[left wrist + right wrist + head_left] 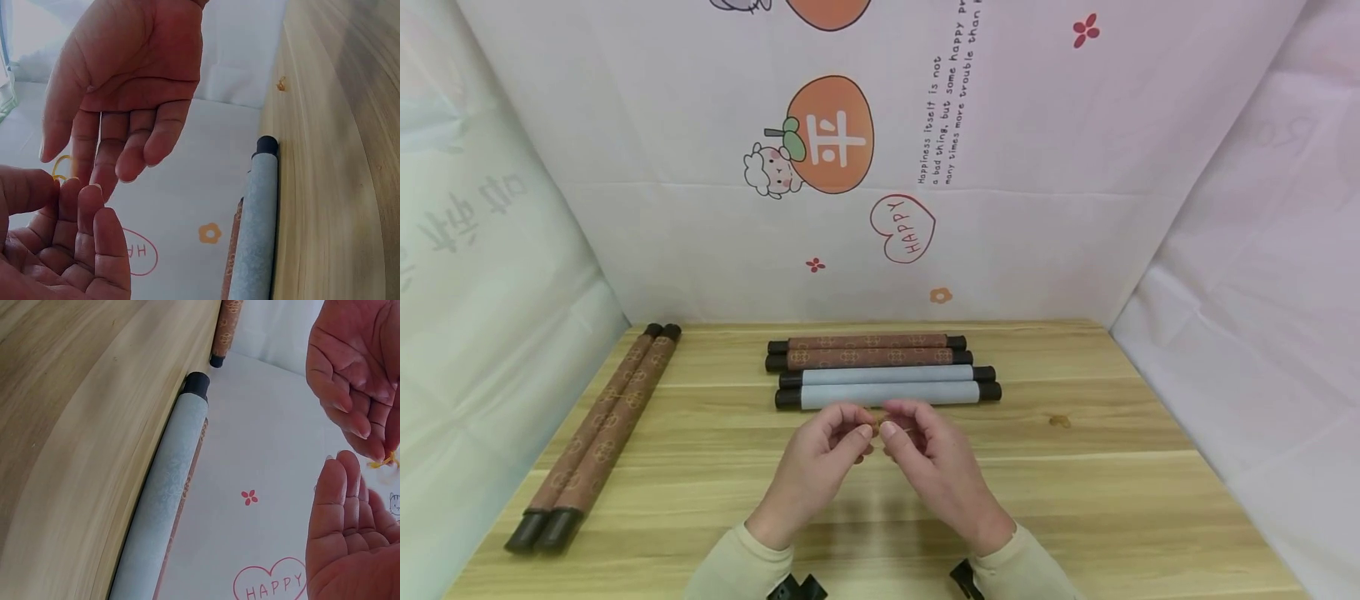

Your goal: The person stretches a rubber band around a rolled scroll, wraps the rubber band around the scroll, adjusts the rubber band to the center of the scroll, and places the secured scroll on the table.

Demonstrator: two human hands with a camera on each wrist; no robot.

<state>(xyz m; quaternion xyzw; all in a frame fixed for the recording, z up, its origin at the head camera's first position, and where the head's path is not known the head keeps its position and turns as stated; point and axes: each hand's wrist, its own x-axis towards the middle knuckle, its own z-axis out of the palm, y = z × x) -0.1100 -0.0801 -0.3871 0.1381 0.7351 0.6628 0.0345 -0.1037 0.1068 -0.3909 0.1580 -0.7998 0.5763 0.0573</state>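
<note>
In front of me, both hands meet over the wooden table. My left hand [823, 454] pinches a thin yellow rubber band [64, 157] between thumb and fingertips. A small loop of it stands out past those fingertips in the left wrist view. My right hand [936, 467] is close beside, its thumb and index finger apart near the loop, other fingers relaxed. Just beyond the hands lie two pale blue scrolls [891, 394] with black end caps, side by side. Behind them are two brown patterned scrolls [868, 358], also black-capped.
Another pair of brown patterned scrolls [606, 429] lies at an angle along the table's left side. A small amber tangle [1060, 421] rests on the wooden table [1075, 500] to the right. White printed cloth [1000, 233] hangs behind and at both sides.
</note>
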